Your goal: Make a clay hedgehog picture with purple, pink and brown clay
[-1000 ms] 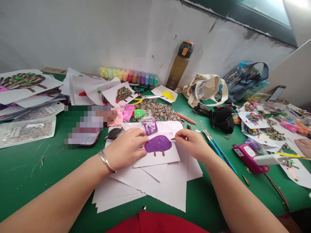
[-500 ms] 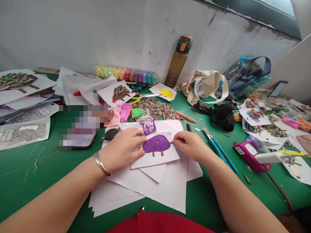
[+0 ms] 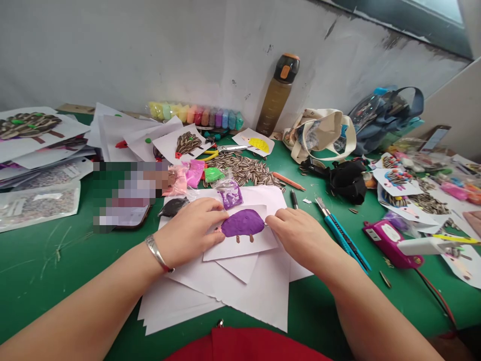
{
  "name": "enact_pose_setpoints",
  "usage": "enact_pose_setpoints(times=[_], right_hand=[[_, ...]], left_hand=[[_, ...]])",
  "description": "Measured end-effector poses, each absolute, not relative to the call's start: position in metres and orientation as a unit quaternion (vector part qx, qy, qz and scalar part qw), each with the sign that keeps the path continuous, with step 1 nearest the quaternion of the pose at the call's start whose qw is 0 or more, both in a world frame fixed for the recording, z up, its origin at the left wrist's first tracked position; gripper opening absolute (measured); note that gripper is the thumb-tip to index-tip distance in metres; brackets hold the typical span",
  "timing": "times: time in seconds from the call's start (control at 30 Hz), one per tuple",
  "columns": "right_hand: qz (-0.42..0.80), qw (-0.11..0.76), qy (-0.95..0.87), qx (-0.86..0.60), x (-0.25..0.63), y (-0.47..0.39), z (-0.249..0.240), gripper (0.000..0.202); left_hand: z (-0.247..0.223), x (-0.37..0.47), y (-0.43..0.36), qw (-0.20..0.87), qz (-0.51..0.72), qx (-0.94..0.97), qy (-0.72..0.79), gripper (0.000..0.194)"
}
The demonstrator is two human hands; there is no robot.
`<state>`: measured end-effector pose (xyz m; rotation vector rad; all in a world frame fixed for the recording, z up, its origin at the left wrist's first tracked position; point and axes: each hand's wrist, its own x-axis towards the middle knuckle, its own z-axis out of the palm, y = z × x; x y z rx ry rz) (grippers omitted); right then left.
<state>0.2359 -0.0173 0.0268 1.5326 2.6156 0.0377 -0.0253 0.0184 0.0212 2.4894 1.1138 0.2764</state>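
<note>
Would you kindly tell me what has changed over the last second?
The right hand slid left until its fingertips met the purple clay edge. The left hand stayed pressed on the clay's left side; card and papers kept their places.

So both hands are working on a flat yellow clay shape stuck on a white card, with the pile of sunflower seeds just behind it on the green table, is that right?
Not quite: the clay shape under the left hand and right hand is purple, not yellow, as the head view shows. It does lie on a white card, with the sunflower seeds behind on the green table.
</note>
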Motion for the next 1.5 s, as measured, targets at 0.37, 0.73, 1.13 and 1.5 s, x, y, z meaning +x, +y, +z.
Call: enact_pose_setpoints(times=[0.37,0.73,1.13,1.5], right_hand=[[-0.266,-0.143,0.755,0.583,0.247,-0.006,0.023,0.018],[-0.382,-0.185,0.653,0.627,0.242,-0.002,0.016,0.014],[-0.301,-0.082,0.714,0.627,0.244,-0.005,0.024,0.017],[-0.324,-0.131,0.692,0.632,0.240,-0.003,0.018,0.014]], left_hand=[[0.024,-0.024,0.019,0.197,0.096,0.891,0.398,0.029],[0.024,-0.024,0.019,0.200,0.096,0.889,0.401,0.030],[0.025,-0.023,0.019,0.194,0.097,0.892,0.397,0.028],[0.024,-0.024,0.019,0.197,0.090,0.890,0.401,0.030]])
